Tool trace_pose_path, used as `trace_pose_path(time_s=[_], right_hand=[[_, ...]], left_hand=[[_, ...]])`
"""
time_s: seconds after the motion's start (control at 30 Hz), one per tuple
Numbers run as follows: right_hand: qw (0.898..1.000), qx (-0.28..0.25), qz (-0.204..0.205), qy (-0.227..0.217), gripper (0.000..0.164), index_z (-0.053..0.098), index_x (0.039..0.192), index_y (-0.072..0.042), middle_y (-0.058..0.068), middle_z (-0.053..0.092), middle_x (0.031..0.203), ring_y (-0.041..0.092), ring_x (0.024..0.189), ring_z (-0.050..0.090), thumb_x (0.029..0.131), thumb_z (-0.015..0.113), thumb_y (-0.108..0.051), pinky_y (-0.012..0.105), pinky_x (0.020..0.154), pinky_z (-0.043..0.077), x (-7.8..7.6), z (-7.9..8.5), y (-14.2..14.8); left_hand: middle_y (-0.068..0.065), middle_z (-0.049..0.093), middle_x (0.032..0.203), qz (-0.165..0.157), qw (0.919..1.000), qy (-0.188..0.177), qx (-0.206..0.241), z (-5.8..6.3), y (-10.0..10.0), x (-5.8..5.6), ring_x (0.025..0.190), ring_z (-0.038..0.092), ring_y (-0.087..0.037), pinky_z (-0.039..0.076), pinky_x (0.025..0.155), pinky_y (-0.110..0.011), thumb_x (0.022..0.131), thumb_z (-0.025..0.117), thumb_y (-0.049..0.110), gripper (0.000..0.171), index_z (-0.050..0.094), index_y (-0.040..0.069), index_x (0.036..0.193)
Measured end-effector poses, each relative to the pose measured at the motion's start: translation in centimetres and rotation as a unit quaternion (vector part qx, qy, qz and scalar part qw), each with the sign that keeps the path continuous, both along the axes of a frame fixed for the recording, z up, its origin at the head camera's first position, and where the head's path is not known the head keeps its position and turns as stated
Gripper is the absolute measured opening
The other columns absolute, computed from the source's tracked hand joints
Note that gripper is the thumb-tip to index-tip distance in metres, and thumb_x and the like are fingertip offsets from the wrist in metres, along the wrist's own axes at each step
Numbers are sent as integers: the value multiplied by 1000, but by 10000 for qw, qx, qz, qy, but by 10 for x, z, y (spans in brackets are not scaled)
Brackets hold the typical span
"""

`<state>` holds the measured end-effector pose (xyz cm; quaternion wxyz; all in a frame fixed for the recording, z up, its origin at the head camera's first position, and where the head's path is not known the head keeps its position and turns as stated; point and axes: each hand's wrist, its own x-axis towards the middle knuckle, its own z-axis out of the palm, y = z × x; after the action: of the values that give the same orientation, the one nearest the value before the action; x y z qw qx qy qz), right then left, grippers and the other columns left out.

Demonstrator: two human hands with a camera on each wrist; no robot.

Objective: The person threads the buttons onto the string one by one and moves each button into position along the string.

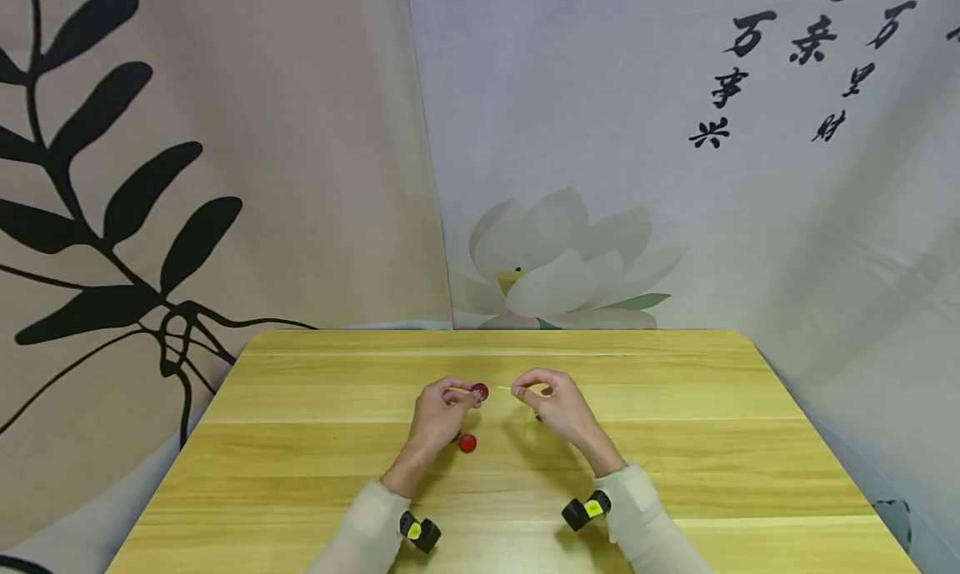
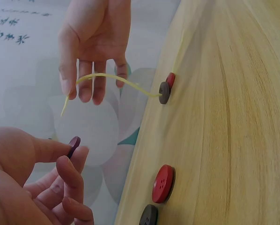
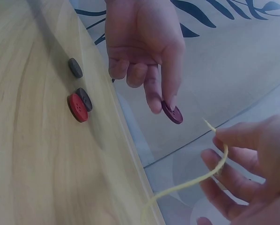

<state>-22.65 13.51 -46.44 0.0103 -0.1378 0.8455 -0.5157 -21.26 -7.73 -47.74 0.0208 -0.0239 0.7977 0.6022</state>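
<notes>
In the head view, my left hand (image 1: pixel 441 411) pinches a maroon button (image 1: pixel 480 391) by its edge between thumb and fingertip. Opposite it, my right hand (image 1: pixel 558 407) pinches a yellow cord (image 3: pixel 187 185) close to its end. A short tip of the cord points toward the maroon button, with a small gap between them. From the right fingers the cord arcs down to a grey-brown button (image 2: pixel 164 93), which has the cord running into it. Right behind that one, a red button (image 2: pixel 171 79) shows at the tabletop.
On the wooden table (image 1: pixel 712 449), below my left hand, lies a red four-hole button (image 3: pixel 78 108). One dark button (image 3: pixel 84 99) is tucked against it, and another dark button (image 3: pixel 75 68) lies farther off. A printed cloth backdrop (image 1: pixel 337 182) hangs behind the table.
</notes>
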Motion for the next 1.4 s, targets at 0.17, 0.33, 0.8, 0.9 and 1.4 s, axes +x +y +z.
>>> trace_pose_path(time_s=[0.17,0.33,0.8,0.9,1.4], right_hand=[[10000,-8,26,40,6,75,94,-17,-8,72,95,16,102,62,94,69,-19,58,99,38,2,-1,0],[10000,-4,55,83,5,74,93,-17,-8,72,94,16,102,63,93,70,-20,58,100,37,4,-1,-2],[9997,-40,19,254,5,73,91,-12,-8,72,90,15,98,62,92,71,-17,59,98,38,4,-4,-7],[9997,-67,25,253,5,73,91,-12,-8,71,89,15,98,62,92,71,-16,59,97,39,5,-4,-7],[9998,-84,-61,163,4,73,88,-16,-8,71,88,16,98,61,91,71,-15,58,95,43,6,-11,-10]], left_hand=[[-17,74,90,28,10000,-5,-6,-1,3,1,48,44,-9,33,43,-20,92,67,15,15,69,8,105],[-14,74,90,75,9999,51,-129,0,6,1,57,50,-10,37,51,-23,92,68,15,14,70,9,104],[-11,74,87,142,9989,199,-406,2,14,-1,74,66,-31,40,58,-30,91,70,19,13,71,10,101],[-11,74,86,159,9982,245,-516,1,14,0,68,65,-25,39,55,-31,90,71,19,12,71,12,99],[-11,74,84,125,9969,426,-652,-1,17,1,61,62,-18,42,53,-28,89,73,17,10,72,11,96]])
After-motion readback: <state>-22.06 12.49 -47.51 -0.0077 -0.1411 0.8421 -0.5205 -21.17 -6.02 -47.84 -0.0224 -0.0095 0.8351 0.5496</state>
